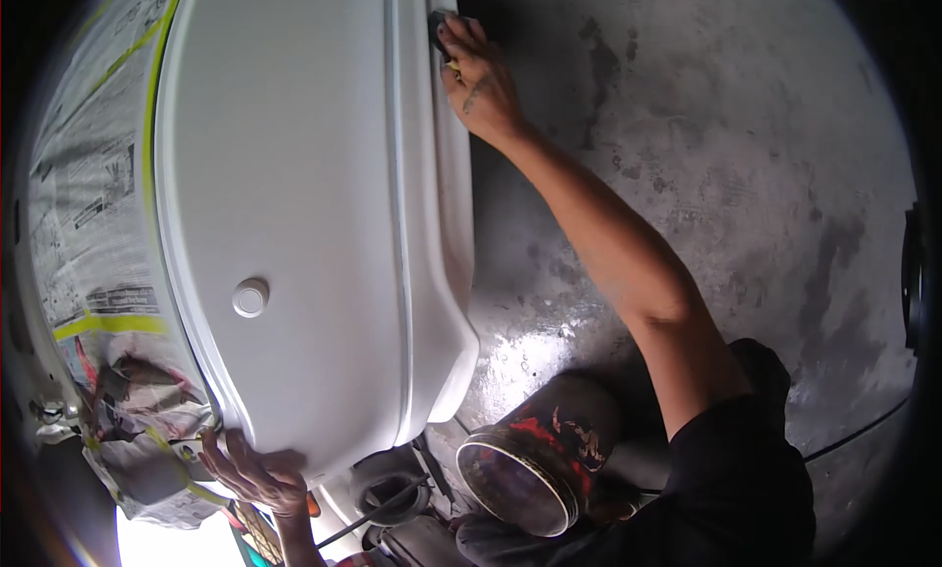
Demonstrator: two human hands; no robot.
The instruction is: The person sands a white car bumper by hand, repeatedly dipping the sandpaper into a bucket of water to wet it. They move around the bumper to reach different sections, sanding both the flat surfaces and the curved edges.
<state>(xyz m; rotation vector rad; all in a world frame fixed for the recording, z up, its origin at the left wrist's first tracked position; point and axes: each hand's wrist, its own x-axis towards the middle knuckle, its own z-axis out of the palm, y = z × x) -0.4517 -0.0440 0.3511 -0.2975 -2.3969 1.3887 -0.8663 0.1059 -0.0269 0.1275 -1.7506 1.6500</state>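
Observation:
A white car body panel (294, 175), which looks like a bumper, runs from top to bottom of the view. Near its top right edge, my right hand (476, 77) is closed around a dark pad (437, 29) pressed against the panel's ridged side; a bit of yellow shows under the fingers. My left hand (257, 476) rests at the panel's lower left corner, fingers spread, beside the taped covering. A round white cap (250, 297) sticks out of the panel's face.
Newspaper masking (98, 204) edged with yellow-green tape (150, 165) covers the area left of the panel. A paint-stained bucket (564, 439) lies tilted near my body. Grey stained floor (687, 145) spreads to the right, with a dark cable (859, 430) across it.

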